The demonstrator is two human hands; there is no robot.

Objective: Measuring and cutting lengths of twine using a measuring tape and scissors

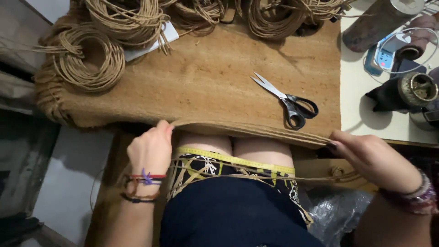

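A brown woven mat (206, 77) lies folded in layers over the table's near edge. My left hand (151, 148) pinches the mat's front edge near its left side. My right hand (368, 158) grips the same layered edge at its right corner. A yellow measuring tape (233, 159) runs across my lap just under the mat, between my two hands. A thin brown cord (320, 177) stretches across my lap toward my right hand. Black-handled scissors (288, 103) lie shut on the mat, beyond my right hand.
Several coils of brown cord (89, 59) sit along the mat's far and left sides, over a white sheet (151, 45). On the white table at right stand a cylinder (382, 20), a round metal tin (416, 89) and a white cable (402, 48). Clear plastic (336, 210) lies below.
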